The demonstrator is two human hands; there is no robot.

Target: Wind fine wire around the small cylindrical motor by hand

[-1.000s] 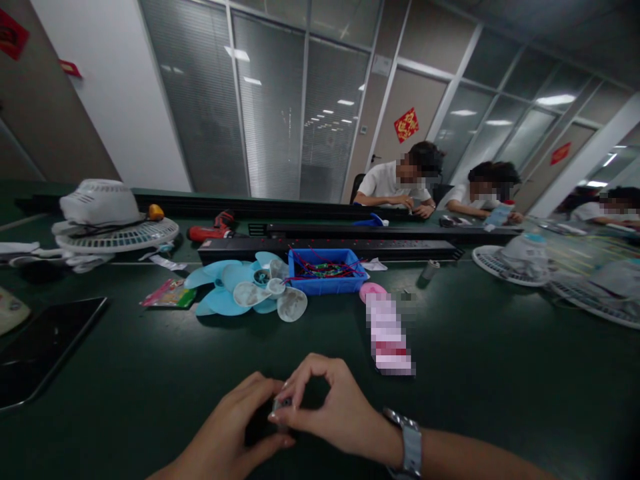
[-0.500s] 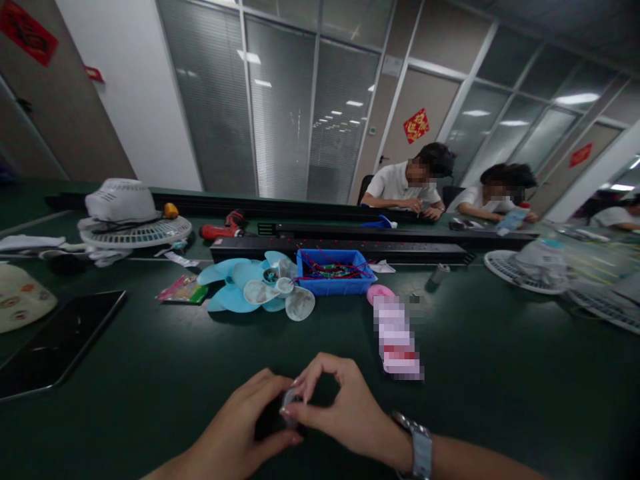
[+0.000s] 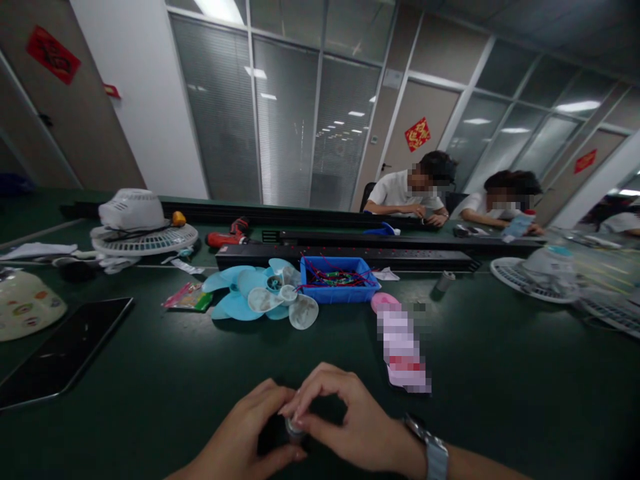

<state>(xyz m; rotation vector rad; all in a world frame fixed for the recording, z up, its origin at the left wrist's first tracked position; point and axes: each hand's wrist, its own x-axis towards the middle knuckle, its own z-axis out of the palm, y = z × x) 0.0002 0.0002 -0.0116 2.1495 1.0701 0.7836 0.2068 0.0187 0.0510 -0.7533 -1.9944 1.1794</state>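
A small grey metal cylinder (image 3: 295, 432) stands between my two hands near the front of the dark green table, mostly covered by fingers. My left hand (image 3: 253, 430) curls around its left side, thumb in front and index finger behind. From the right, my right hand (image 3: 345, 417) pinches its upper end between thumb and fingertips; a watch is on that wrist. Beyond them lie blue and grey fan blades (image 3: 265, 293) and a blue bin (image 3: 343, 295) with red wires and green circuit boards. A pink phone-like object (image 3: 405, 353), partly pixelated, rests to the right.
At left are a tablet (image 3: 70, 347), a white fan housing (image 3: 133, 213) and a red drill (image 3: 229, 235). Black metal rails (image 3: 345, 258) cross the table behind the bin. Another small cylinder (image 3: 444, 283) stands right of it. Two people in white shirts sit across the table.
My right fingertips have closed over the cylinder's top, and the cylinder now looks more upright. The whole view has shifted slightly, with the scene lower in the picture.
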